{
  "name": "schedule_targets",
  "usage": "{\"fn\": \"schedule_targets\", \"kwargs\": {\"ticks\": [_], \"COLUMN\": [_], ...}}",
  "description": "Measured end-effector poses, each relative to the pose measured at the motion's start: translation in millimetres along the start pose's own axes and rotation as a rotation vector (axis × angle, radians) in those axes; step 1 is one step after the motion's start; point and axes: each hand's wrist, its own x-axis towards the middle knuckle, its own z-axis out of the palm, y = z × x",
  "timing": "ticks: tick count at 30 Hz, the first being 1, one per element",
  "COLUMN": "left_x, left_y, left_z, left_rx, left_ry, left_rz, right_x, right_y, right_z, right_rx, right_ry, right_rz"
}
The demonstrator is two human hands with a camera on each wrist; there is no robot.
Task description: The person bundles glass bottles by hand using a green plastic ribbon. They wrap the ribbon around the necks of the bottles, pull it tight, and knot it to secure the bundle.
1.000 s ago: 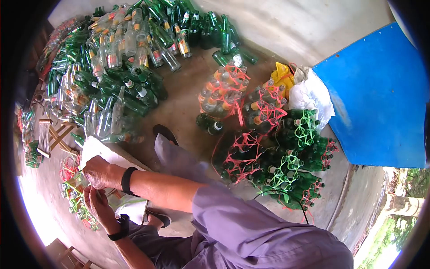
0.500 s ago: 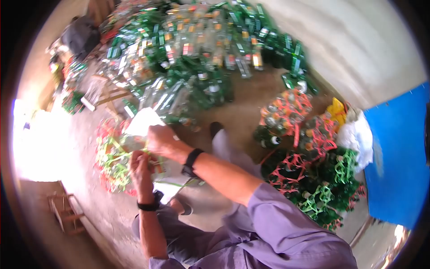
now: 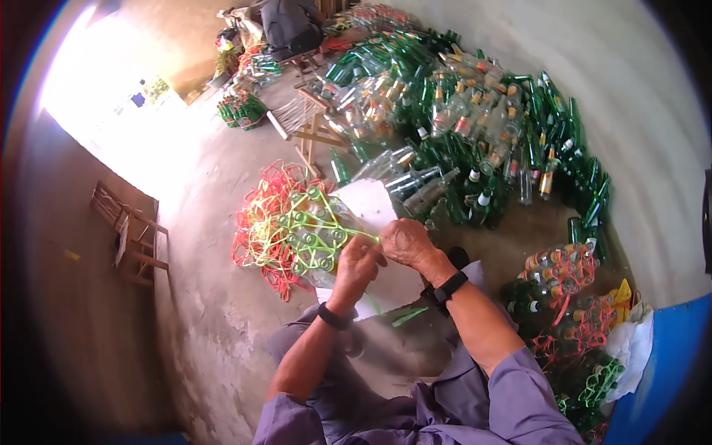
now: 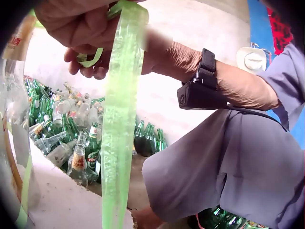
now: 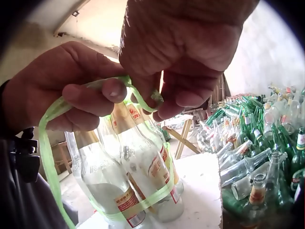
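A bundle of clear glass bottles (image 5: 138, 167) stands on a white board (image 3: 404, 285), with green plastic strap (image 4: 119, 119) round the bodies and laced over the tops. Beside the bundle's right edge, my left hand (image 3: 356, 263) pinches the strap between thumb and fingers. Close against it, my right hand (image 3: 408, 243) grips another part of the same strap, whose short end pokes out by the fingertips in the right wrist view. A long tail of strap hangs from the hands in the left wrist view.
Red plastic strap (image 3: 271, 200) lies tangled left of the bundle. A large pile of loose bottles (image 3: 475, 111) spreads behind. Tied bundles (image 3: 564, 267) stand at right, near a blue panel (image 3: 667, 363). A wooden stool (image 3: 315, 130) and another person (image 3: 291, 28) are farther back.
The head view has swung left, so the hands and bottle bundle now appear nearer the middle. Both hands stay close together on the green plastic strap.
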Motion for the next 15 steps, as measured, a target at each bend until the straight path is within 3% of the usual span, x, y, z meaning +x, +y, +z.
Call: {"fn": "schedule_targets", "kwargs": {"ticks": [4,6,8,10,12,13,15], "left_x": [-3,-5,-5,-6,-6,-9,-9], "left_y": [1,-3,-14,-13,-15,-7,-7], "left_z": [-1,-2,-4,-7,-7,-7,-6], "left_rx": [0.058,0.05,0.077,0.085,0.093,0.048,0.041], "left_ry": [-0.006,-0.003,-0.017,-0.02,-0.008,-0.03,-0.039], "left_rz": [-0.01,-0.036,0.128,0.084,0.063,0.0,0.01], "right_x": [2,4,5,5,4,2,-3], "right_y": [-4,7,37,36,31,23,10], "right_z": [6,30,53,57,57,48,29], "right_rx": [0.005,0.065,0.096,0.127,0.173,0.163,0.117], "right_ry": [-0.119,-0.006,-0.094,-0.184,-0.11,-0.112,-0.036], "right_rz": [0.181,0.438,0.4,0.369,0.595,0.591,0.339]}}
